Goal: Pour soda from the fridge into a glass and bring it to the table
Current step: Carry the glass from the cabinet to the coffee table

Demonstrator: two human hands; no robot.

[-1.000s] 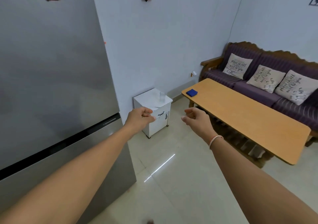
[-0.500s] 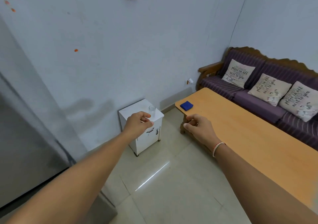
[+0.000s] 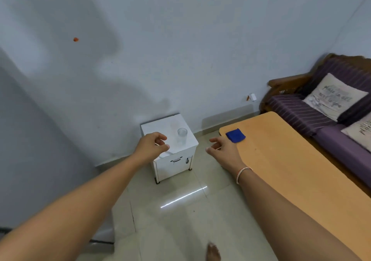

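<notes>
Hands out front, both of them, arms stretched forward over the pale tiled floor (image 3: 180, 220). The left hand (image 3: 151, 146) hangs in the air in front of the small white cabinet (image 3: 172, 160), fingers loosely curled with thumb and forefinger near each other, gripping nothing. The right hand (image 3: 222, 150) floats just off the near corner of the wooden table (image 3: 291, 170), fingers relaxed and slightly bent, also empty, a thin band (image 3: 242, 173) round its wrist. And there's the glass (image 3: 182, 135), clear, upright, standing on the cabinet's top towards its right side, beyond the left hand's fingertips and not touched by either hand. On the table's near end lies a folded blue cloth (image 3: 235, 135), just past the right hand. Purple sofa (image 3: 301, 116) with printed cushions (image 3: 333, 98) behind the table, against the wall. A bare foot (image 3: 213, 252) shows at the bottom edge.
</notes>
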